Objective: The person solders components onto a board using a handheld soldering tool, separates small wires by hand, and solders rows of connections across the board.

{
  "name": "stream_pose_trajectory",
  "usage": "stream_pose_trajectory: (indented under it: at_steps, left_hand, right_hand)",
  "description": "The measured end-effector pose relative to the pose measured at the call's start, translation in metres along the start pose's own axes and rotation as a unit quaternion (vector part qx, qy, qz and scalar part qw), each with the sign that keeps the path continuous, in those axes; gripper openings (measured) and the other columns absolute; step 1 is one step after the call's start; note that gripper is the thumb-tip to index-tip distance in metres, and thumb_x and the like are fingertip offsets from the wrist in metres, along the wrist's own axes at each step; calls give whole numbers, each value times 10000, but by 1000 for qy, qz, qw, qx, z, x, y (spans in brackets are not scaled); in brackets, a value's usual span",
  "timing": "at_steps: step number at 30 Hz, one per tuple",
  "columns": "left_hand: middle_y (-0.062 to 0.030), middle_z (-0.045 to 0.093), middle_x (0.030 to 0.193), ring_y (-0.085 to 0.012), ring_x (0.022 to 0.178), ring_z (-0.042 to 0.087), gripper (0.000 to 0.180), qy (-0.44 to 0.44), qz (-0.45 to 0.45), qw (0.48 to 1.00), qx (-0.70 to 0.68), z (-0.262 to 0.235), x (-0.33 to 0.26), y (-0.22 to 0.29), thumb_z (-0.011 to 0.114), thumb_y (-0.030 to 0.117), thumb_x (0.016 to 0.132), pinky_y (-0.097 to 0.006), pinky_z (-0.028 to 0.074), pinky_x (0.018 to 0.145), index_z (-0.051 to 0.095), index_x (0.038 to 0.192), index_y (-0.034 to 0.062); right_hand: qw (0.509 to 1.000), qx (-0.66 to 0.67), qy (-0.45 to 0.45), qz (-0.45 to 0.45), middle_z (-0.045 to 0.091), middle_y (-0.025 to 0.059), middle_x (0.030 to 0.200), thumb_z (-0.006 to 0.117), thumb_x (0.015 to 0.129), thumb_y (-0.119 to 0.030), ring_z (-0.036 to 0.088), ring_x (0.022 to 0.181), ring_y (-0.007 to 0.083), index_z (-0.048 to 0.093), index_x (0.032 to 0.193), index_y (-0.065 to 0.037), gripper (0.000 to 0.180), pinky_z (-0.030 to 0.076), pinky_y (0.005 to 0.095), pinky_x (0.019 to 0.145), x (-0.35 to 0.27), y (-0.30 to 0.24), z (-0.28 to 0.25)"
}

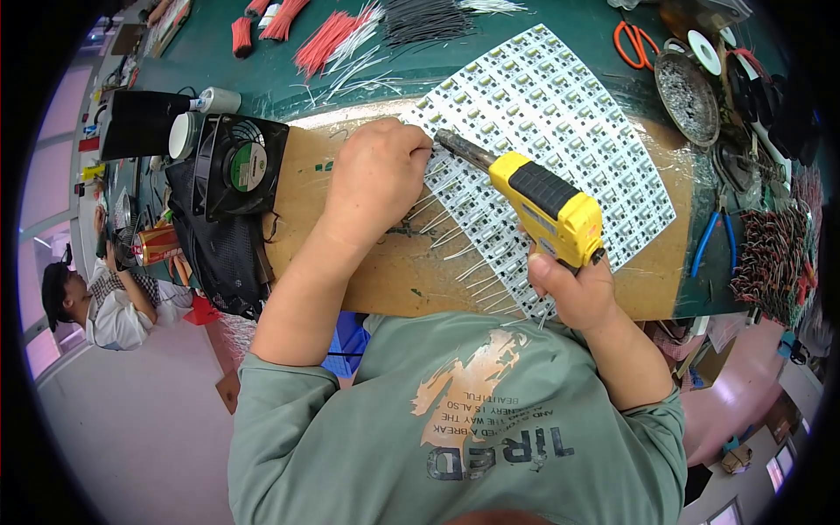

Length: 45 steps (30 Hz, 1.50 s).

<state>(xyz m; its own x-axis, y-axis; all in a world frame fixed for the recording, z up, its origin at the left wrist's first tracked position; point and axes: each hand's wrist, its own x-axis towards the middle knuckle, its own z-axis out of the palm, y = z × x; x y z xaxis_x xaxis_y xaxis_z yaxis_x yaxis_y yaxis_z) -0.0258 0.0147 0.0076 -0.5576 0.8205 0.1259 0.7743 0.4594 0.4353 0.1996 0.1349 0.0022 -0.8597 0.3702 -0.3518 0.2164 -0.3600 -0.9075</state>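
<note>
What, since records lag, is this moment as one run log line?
right grip: around yellow soldering gun | left grip: beside gun tip, contents unclear | circuit sheet: on tan surface | white wires: along sheet's left edge

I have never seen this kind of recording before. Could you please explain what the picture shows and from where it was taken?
There is no robot here: a person works with two bare hands. The one picture comes from a wide fisheye camera on that person's head, looking down, so straight edges bend near its rim.

The right hand has a yellow gun-shaped tool in its grip. The left hand is near the tool's tip; its fingers hide whatever they may hold.

Under the tool lies a white sheet of small circuit boards, with pale wires along its near-left edge. Around it are a black fan, red wires and blue-handled pliers.
</note>
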Motion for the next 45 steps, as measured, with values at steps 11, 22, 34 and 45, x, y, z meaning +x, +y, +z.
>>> stream_pose_trajectory:
  at_steps: [11,22,34,45]
  left_hand:
    - [-128,631,767,-319,764,614,73,-7,-2,1000,12,1,2,2,638,82,757,-401,489,705,692,788,43]
    - [-128,613,731,-320,750,603,78,6,3,1000,6,1,1,3,600,76,757,-427,496,693,667,737,42]
    - [-128,592,715,-321,742,594,59,18,28,999,16,4,0,2,607,59,745,-432,490,685,653,716,36]
    - [-126,572,694,-320,741,583,51,27,48,998,42,2,-5,3,603,40,727,-432,487,683,650,708,33]
  right_hand:
    - [1000,4,-25,4,563,-30,824,646,850,-107,492,717,43,558,1106,3,292,425,214,646,-1,2,-7]
    - [999,27,-9,-16,599,35,1017,654,853,-105,528,896,70,534,1203,20,390,450,243,786,1,-1,1]
    - [1000,12,-2,-12,588,-19,807,662,844,-122,513,711,46,577,1065,2,267,445,221,648,-9,1,-5]
    - [1000,18,-8,6,583,-10,851,658,851,-133,506,752,45,560,1104,8,306,444,221,680,-7,1,-6]
